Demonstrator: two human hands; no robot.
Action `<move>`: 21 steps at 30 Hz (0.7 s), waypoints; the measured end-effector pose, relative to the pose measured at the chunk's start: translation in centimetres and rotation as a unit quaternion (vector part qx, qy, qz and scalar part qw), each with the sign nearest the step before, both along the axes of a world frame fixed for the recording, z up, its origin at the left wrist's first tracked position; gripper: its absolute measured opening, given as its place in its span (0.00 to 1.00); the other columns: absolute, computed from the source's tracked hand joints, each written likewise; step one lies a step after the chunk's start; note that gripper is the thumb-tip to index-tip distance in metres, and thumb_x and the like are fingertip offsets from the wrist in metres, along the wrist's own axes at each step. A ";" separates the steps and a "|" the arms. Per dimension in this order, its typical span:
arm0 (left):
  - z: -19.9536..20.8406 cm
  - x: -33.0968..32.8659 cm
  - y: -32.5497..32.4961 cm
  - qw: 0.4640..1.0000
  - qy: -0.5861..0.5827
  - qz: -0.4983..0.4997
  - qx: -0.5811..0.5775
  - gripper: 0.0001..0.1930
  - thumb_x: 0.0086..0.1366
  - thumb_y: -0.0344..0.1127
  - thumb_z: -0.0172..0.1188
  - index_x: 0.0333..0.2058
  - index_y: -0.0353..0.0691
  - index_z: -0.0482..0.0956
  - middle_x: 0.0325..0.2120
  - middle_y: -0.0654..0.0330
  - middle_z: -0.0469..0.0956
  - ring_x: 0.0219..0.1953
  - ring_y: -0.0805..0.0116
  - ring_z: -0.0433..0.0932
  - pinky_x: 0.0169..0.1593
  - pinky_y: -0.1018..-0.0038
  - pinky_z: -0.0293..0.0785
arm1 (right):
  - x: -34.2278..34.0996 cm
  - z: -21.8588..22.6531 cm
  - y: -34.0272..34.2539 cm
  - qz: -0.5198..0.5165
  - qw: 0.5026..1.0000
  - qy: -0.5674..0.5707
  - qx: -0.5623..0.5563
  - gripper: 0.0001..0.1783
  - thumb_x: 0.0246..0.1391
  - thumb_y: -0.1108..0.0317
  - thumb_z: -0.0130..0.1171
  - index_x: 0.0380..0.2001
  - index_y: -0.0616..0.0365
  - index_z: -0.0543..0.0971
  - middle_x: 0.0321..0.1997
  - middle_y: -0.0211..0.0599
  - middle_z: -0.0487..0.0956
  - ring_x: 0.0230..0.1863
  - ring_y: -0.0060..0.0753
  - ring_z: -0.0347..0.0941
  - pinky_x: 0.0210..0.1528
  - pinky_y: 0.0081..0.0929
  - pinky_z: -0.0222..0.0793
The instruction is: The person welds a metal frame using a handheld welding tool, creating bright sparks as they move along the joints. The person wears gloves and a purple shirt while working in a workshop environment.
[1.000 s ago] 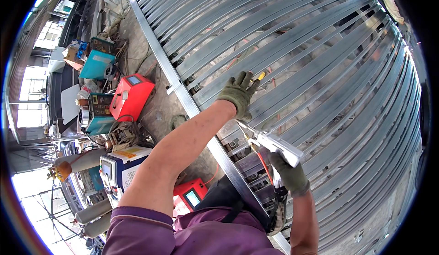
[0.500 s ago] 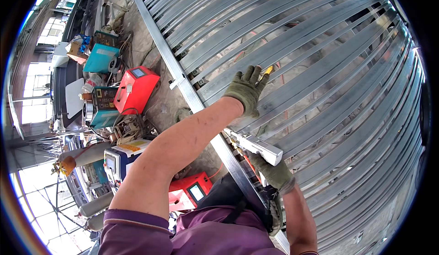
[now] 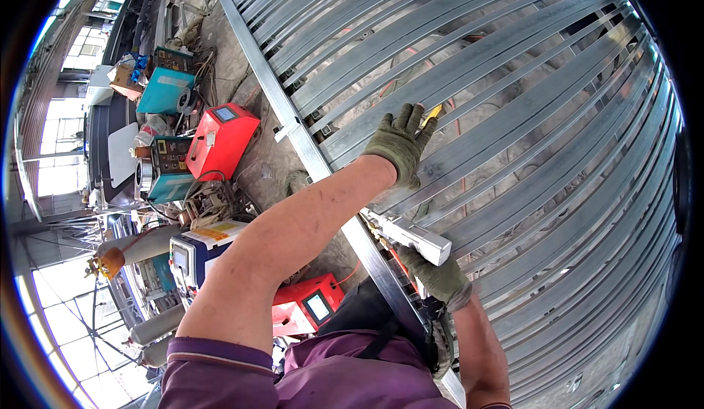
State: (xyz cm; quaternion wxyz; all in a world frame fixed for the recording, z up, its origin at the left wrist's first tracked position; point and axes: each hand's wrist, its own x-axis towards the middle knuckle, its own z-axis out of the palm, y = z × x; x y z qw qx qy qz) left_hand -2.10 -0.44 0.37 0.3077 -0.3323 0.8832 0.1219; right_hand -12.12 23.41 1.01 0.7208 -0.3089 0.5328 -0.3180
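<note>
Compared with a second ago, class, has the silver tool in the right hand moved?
Yes: the silver tool has moved left, closer to the edge rail.

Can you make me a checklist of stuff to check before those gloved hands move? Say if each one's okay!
1. Left hand and right hand gloved: ok, both in green.
2. Right hand gripping the silver tool: ok, fingers wrapped at its underside.
3. Left hand spread over the metal bars: ok, fingers apart, palm down.
4. Tool's front end touching the long rail: cannot tell, it's close, but contact isn't clear.
5. Yellow thing by the left fingertips loose or held: cannot tell.
6. Forearms covered: not ok, both are bare.
</note>
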 end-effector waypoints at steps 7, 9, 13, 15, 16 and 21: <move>-0.1 -0.1 0.0 1.000 -0.003 -0.003 -0.003 0.70 0.59 0.66 0.77 0.85 0.46 0.36 0.85 0.42 0.38 0.86 0.42 0.38 0.85 0.47 0.44 | 0.5 -1.6 0.8 -0.021 0.999 -0.019 -0.045 0.23 0.71 0.62 0.71 0.61 0.65 0.83 0.55 0.42 0.89 0.53 0.27 0.85 0.54 0.30 0.81; -0.2 -0.1 0.0 1.000 -0.003 -0.002 -0.004 0.71 0.59 0.66 0.77 0.84 0.45 0.36 0.85 0.42 0.38 0.86 0.42 0.39 0.84 0.47 0.44 | 0.4 -1.4 0.7 -0.021 0.998 -0.023 -0.050 0.23 0.71 0.62 0.72 0.62 0.65 0.83 0.54 0.41 0.90 0.52 0.26 0.85 0.53 0.30 0.81; -0.4 0.0 0.0 1.000 0.000 -0.002 -0.007 0.70 0.59 0.66 0.77 0.84 0.45 0.36 0.85 0.42 0.38 0.86 0.41 0.39 0.84 0.46 0.44 | 0.4 -1.6 0.8 -0.003 0.999 -0.006 -0.042 0.23 0.70 0.62 0.72 0.62 0.65 0.83 0.53 0.40 0.90 0.51 0.26 0.85 0.53 0.30 0.81; -0.3 -0.2 0.0 1.000 -0.002 0.000 -0.004 0.70 0.59 0.66 0.77 0.84 0.46 0.36 0.85 0.42 0.38 0.86 0.41 0.39 0.84 0.46 0.44 | 0.3 -1.4 0.7 0.003 1.000 -0.005 -0.026 0.24 0.70 0.62 0.72 0.62 0.64 0.83 0.53 0.39 0.90 0.50 0.26 0.85 0.52 0.30 0.81; -0.1 -0.3 0.0 1.000 -0.005 -0.001 -0.004 0.70 0.59 0.66 0.77 0.84 0.46 0.36 0.85 0.41 0.38 0.86 0.41 0.39 0.84 0.45 0.44 | 0.2 -1.3 0.7 0.006 1.000 -0.004 -0.017 0.24 0.70 0.62 0.72 0.62 0.64 0.83 0.53 0.39 0.90 0.50 0.26 0.85 0.52 0.30 0.81; -0.3 -0.3 0.0 1.000 -0.008 -0.004 -0.009 0.70 0.60 0.66 0.77 0.84 0.46 0.36 0.84 0.41 0.38 0.86 0.40 0.39 0.84 0.45 0.45 | 0.4 -1.3 0.9 -0.017 0.998 -0.014 -0.064 0.24 0.69 0.62 0.73 0.62 0.62 0.84 0.53 0.38 0.90 0.51 0.24 0.86 0.51 0.29 0.82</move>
